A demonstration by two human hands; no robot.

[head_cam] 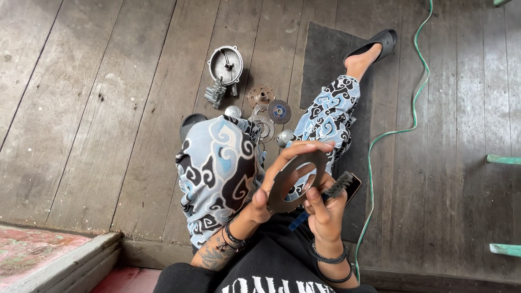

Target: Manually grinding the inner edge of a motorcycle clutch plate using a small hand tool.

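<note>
Item: flat dark metal ring — gripped at its rim by my left hand, fingers closed on it, held above my lap. My right hand closes on a dark-bristled brush, bristles just beside the ring's edge. On the wooden floor beyond my knees — round metal housing, blue-centred disc.

So the ring sits up between both hands, left hand on its left edge, right hand just behind with a brush. Past the knees, on the floor: cover farthest, gear and disc to its right. Hose runs along the right, beside the mat.
</note>
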